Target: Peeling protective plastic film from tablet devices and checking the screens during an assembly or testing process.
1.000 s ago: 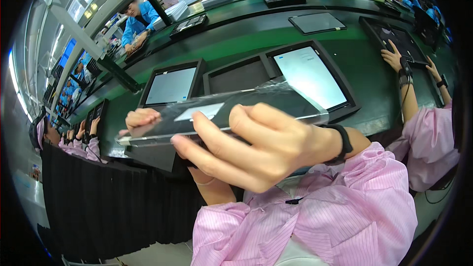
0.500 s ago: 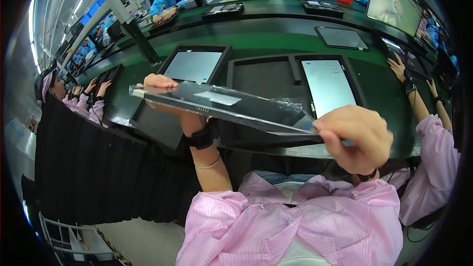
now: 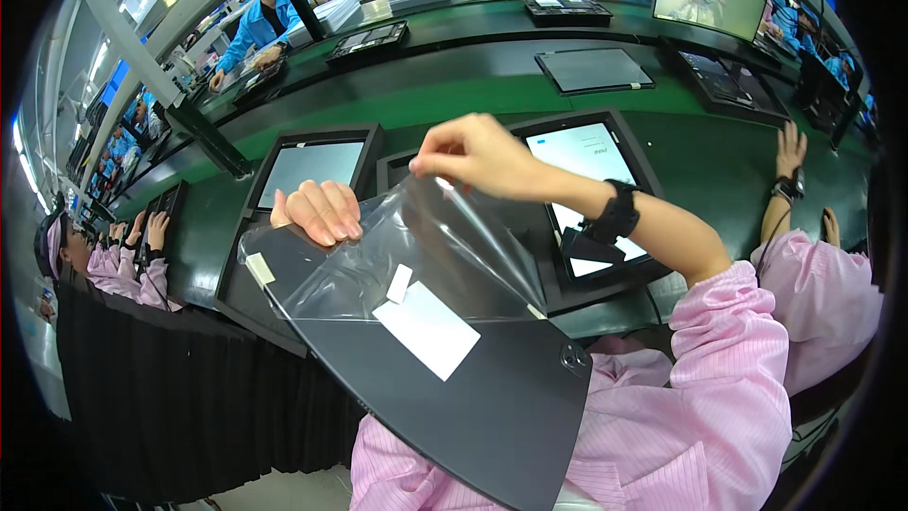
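A dark grey tablet (image 3: 463, 421) is held tilted in front of me, its back with a camera bump (image 3: 572, 357) facing up toward me. My left hand (image 3: 322, 212) grips its far left edge, fingers over the top and the rest hidden beneath. Between thumb and fingers, my right hand (image 3: 480, 157) pinches the clear plastic film (image 3: 397, 232). The film is raised off the tablet's far part in a creased sheet, while its lower edge still meets the back. A white rectangular label (image 3: 430, 333) and a smaller white tab (image 3: 399, 283) lie around the middle.
Behind my hands, black foam trays hold a tablet with a pale screen (image 3: 312, 175) and another lit tablet (image 3: 586, 156). A flat panel (image 3: 594, 70) lies farther back on the green bench (image 3: 426, 114). Co-workers sit at both sides and across; a metal post (image 3: 203, 132) rises at left.
The tablet has turned from nearly edge-on to showing its back. My right hand has moved from its right edge up and left, lifting the film. The view has shifted right.
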### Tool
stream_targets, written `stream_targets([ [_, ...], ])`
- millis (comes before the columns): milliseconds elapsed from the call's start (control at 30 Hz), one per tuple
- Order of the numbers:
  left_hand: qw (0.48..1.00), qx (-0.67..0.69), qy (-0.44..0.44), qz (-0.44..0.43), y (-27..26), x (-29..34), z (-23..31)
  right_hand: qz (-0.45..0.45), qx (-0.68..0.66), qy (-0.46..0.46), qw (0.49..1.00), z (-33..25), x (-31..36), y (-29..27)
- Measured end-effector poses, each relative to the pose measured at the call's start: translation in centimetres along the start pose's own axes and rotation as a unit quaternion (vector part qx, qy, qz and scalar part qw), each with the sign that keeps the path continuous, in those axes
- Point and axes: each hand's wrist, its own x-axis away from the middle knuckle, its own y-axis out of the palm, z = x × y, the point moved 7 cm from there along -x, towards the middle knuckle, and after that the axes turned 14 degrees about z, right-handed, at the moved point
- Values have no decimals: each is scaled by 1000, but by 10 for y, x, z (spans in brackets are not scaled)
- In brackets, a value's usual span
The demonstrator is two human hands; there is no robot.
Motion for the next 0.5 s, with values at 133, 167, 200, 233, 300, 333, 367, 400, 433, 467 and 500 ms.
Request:
stream_targets([
  [133, 1000, 10, -28, 9, -5, -3, -14, -108, -25, 190, 975, 42, 5, 0],
  [167, 999, 17, -34, -4, -9, -5, -19, -113, -41, 235, 965, 55, 0, -17],
  [200, 998, 11, -20, -59, -18, 4, 22, -138, -31, 234, 962, 48, -16, -10],
  [233, 1000, 19, 3, 0, -25, 12, 36, -138, -10, 246, 959, 60, -32, -27],
  [300, 1000, -17, 12, -5, -33, 21, 57, -83, 183, 160, 966, 93, -64, -89],
  [333, 999, -36, 23, 17, -35, 27, 67, -105, 368, 2, 924, 112, -80, -121],
  [367, 1000, -2, 20, 20, -49, 17, 30, -111, 538, 81, 832, 148, -64, -201],
  [400, 999, 2, 24, 33, -49, 13, 24, -121, 590, 90, 793, 168, -47, -252],
  [433, 996, -45, 50, 63, -43, 28, 68, -153, 618, 53, 770, 184, -53, -250],
  [467, 994, -60, 61, 71, -50, 42, 85, -157, 641, 88, 746, 211, -48, -267],
  [500, 992, -75, 73, 76, -57, 53, 96, -157, 663, 123, 721, 236, -42, -284],
])
